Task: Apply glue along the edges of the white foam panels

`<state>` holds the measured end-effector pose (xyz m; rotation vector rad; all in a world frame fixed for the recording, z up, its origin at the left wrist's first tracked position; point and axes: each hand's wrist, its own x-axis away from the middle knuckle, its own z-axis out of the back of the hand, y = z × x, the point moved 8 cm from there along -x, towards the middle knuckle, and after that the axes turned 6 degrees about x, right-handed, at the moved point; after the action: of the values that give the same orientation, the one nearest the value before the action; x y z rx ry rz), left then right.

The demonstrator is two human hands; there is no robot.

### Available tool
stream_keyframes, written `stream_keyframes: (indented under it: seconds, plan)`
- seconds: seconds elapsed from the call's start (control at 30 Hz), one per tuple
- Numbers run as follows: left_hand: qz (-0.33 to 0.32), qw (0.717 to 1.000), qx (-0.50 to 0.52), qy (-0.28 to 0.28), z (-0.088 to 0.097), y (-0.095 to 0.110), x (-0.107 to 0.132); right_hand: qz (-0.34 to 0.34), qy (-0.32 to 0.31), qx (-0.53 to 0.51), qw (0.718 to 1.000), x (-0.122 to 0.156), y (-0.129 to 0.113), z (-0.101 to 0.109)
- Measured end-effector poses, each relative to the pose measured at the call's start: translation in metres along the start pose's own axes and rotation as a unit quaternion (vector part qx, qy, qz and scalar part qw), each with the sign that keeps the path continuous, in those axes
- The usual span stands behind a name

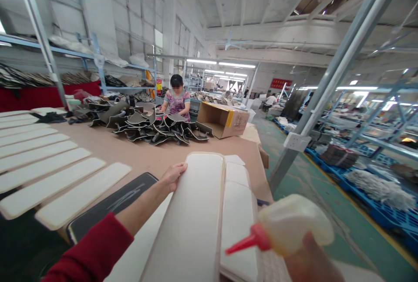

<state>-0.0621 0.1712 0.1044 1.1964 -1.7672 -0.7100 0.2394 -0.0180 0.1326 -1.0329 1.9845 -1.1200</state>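
My left hand [174,176] grips the left edge of a long white panel [199,212] with rounded corners, thumb on top, the panel lying lengthwise away from me. In my right hand [313,258], at the lower right, is a squeeze bottle [294,225] with a red pointed nozzle and yellowish liquid inside. It is tipped so the nozzle points left, above a stack of white panels [240,225]. To the left of my forearm lies a black panel [114,203] with a shiny streak on its face.
White panels [85,195] lie in a row on the brown tabletop [156,155] at left. Dark curved pieces [156,127] are heaped ahead, beside an open cardboard box [222,118]. A person [178,99] works behind the heap. A metal post [326,77] with a socket rises at right.
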Motion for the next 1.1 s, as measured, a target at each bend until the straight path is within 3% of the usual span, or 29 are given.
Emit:
stream_keyframes:
  seconds: [0.17,0.27,0.37,0.53,0.7,0.87,0.97,1.1]
  plan:
    - [0.079,0.996,0.019,0.027,0.018,-0.077,0.024,-0.077,0.146,-0.089,0.982,-0.016,-0.005,0.027]
    - [0.116,0.992,0.029,0.037,0.021,-0.121,0.041,-0.094,0.173,-0.124,0.973,-0.008,0.006,0.030]
    - [0.143,0.987,0.063,0.029,0.015,-0.143,0.047,-0.105,0.178,-0.137,0.969,0.002,0.022,0.026]
    - [0.211,0.974,0.068,0.049,0.011,-0.158,0.046,-0.133,0.187,-0.155,0.961,0.007,0.035,0.026]
    - [0.186,0.979,0.055,0.066,0.010,-0.159,0.045,-0.130,0.215,-0.184,0.950,0.004,0.028,0.038]
    - [0.193,0.979,0.047,0.047,0.001,-0.155,0.045,-0.132,0.224,-0.194,0.946,-0.001,0.029,0.043]
    - [0.145,0.987,0.050,0.037,-0.003,-0.147,0.041,-0.128,0.224,-0.202,0.945,-0.005,0.029,0.043]
    - [0.085,0.990,0.050,0.101,0.007,-0.147,0.039,-0.134,0.235,-0.211,0.940,-0.008,0.030,0.046]
